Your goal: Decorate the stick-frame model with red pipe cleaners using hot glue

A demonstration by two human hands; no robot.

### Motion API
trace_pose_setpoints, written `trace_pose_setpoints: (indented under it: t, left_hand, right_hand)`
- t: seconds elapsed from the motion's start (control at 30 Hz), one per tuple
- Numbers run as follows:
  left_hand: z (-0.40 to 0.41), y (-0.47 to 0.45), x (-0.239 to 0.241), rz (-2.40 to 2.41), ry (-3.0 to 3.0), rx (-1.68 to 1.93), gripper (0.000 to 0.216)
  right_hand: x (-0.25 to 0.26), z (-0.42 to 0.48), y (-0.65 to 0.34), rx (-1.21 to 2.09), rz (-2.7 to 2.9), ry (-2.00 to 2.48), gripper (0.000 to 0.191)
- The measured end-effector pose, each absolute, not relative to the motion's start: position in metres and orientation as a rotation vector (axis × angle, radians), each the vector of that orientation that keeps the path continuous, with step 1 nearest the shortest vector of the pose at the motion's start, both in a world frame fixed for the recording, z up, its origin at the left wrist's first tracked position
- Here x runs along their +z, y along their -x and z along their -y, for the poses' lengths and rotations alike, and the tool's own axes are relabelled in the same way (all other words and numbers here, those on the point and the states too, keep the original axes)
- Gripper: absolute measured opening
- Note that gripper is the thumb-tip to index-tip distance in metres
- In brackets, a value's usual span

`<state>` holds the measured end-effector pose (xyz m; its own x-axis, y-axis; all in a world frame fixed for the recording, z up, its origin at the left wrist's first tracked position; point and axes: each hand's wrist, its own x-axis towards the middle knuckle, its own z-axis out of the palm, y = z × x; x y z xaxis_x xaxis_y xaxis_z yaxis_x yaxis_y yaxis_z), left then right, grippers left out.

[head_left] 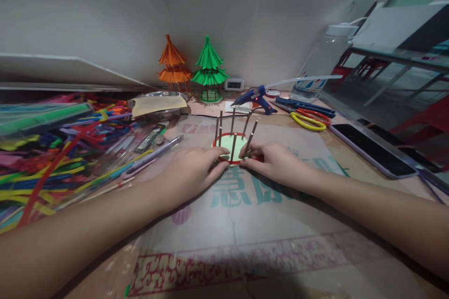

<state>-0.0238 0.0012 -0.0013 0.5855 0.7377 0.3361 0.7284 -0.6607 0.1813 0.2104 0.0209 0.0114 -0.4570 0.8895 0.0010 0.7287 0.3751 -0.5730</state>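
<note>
A round pale green base (227,142) with a red pipe cleaner rim (214,141) lies on the printed sheet in front of me. Several thin brown sticks (233,149) stand up around its edge, some leaning outward. My left hand (192,168) pinches the near left edge of the base between thumb and fingers. On the near right edge my right hand (271,163) does the same, its fingers beside a tilted stick. The fingertips partly cover the rim.
Pipe cleaners (45,149) pile up at left. Behind stand an orange pagoda (171,63), a green pagoda (209,67) and a blue glue gun (257,99). Yellow-and-orange-handled scissors (308,120), a phone (373,149) and a large bottle (319,63) are at right.
</note>
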Motion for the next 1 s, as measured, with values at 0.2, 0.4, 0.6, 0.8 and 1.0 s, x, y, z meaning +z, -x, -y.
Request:
trace_pose_setpoints:
  t: [0.2,0.4,0.6,0.8,1.0]
  left_hand:
    - [-0.008,0.018,-0.001,-1.209,-2.684,0.503,0.028]
    - [-0.012,0.015,-0.001,-1.229,-2.609,0.527,0.022]
    - [-0.008,0.011,0.001,-1.314,-2.569,0.529,0.020]
    - [0.001,0.017,-0.002,-1.425,-2.744,0.509,0.021]
    - [0.002,0.030,-0.005,-1.117,-3.133,0.555,0.029]
  right_hand:
    - [0.010,-0.017,-0.208,0.716,2.331,1.414,0.019]
    - [0.009,-0.017,-0.209,0.699,2.353,1.378,0.021]
    - [0.009,-0.018,-0.209,0.612,2.401,1.428,0.022]
    - [0.008,-0.017,-0.209,0.590,2.418,1.417,0.019]
    - [0.008,-0.017,-0.210,0.608,2.394,1.369,0.020]
